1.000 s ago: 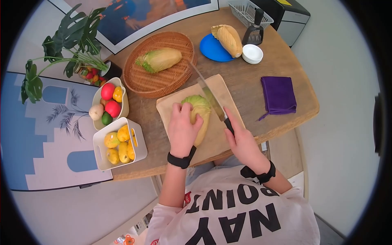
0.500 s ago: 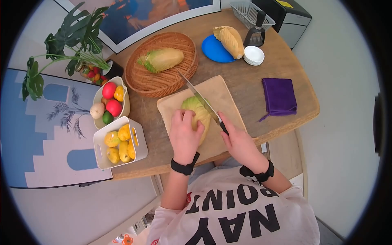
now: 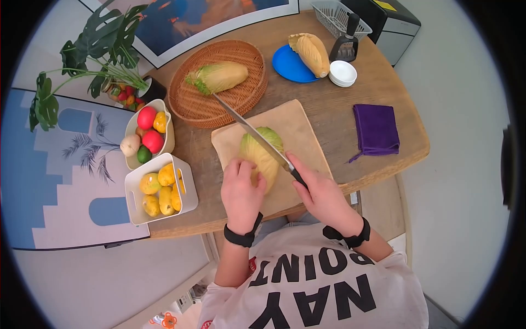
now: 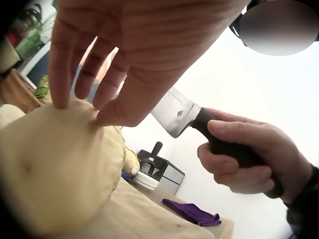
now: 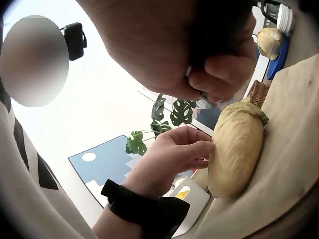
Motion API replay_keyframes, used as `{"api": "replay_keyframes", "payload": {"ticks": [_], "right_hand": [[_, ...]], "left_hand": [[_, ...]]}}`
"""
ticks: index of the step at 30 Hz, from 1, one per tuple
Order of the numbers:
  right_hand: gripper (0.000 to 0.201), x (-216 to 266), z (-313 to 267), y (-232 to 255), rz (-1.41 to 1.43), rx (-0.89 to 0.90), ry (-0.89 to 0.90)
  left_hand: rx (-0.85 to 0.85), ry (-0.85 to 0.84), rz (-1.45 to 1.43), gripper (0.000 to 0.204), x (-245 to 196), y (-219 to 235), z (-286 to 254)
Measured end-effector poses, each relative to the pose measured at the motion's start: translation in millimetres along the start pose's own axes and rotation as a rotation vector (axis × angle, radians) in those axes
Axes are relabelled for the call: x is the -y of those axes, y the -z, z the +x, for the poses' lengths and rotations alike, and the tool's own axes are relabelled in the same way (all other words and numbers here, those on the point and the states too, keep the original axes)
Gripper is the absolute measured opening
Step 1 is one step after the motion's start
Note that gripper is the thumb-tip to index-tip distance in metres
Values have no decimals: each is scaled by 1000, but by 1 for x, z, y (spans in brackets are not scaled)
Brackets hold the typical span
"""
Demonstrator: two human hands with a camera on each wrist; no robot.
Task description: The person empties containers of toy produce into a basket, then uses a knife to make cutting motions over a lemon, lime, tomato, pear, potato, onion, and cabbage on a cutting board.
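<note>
On the tan cutting board [image 3: 307,142] lies a napa cabbage [image 3: 252,151], its leafy green end pointing away from the person. The left hand [image 3: 241,192] holds the cabbage near its left side, thumb and fingertips pressing into the pale leaves in the left wrist view. In the right hand [image 3: 326,197] a kitchen knife [image 3: 246,125] is gripped by its black handle. Its long blade slants across above the cabbage in the head view, tip toward the wicker tray. In the right wrist view the cabbage [image 5: 239,149] looks whole, with no cut showing.
A round wicker tray [image 3: 219,50] with another cabbage stands beyond the board. Farther right are a blue plate [image 3: 287,66] bearing a cabbage, white bowls [image 3: 342,74], and a folded purple cloth [image 3: 376,130]. Two pale bins of produce stand at left, one holding yellow fruit [image 3: 149,184].
The knife's blade has swung left, its tip now at the wicker tray's near edge. My left hand has slid back along the cabbage toward the body, uncovering more of its green end.
</note>
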State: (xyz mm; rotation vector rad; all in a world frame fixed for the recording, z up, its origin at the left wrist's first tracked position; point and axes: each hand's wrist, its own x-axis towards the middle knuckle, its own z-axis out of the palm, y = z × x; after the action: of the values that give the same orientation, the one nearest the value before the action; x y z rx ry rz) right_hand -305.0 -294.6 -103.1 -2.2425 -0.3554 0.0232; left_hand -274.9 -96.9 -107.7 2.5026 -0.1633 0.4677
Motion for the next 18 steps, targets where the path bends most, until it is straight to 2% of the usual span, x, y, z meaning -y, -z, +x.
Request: {"api": "replay_keyframes", "payload": {"ticks": [1, 4, 7, 10, 13, 16, 18], "right_hand": [[65, -1, 1, -2, -14, 19, 10], [66, 1, 5, 0, 18, 92, -128], [65, 3, 2, -1, 22, -20, 73], [67, 6, 3, 1, -32, 108, -9], [67, 5, 5, 3, -94, 154, -70], [68, 6, 1, 2, -22, 51, 69], [68, 6, 2, 3, -93, 95, 43]], "left_hand": [[13, 4, -3, 20, 2, 0, -3], [18, -10, 6, 18, 6, 2, -4], [4, -37, 38, 15, 6, 4, -10], [4, -32, 37, 14, 4, 3, -10], [7, -25, 42, 13, 6, 1, -10], [8, -29, 59, 13, 8, 1, -15], [2, -21, 48, 12, 7, -1, -14]]}}
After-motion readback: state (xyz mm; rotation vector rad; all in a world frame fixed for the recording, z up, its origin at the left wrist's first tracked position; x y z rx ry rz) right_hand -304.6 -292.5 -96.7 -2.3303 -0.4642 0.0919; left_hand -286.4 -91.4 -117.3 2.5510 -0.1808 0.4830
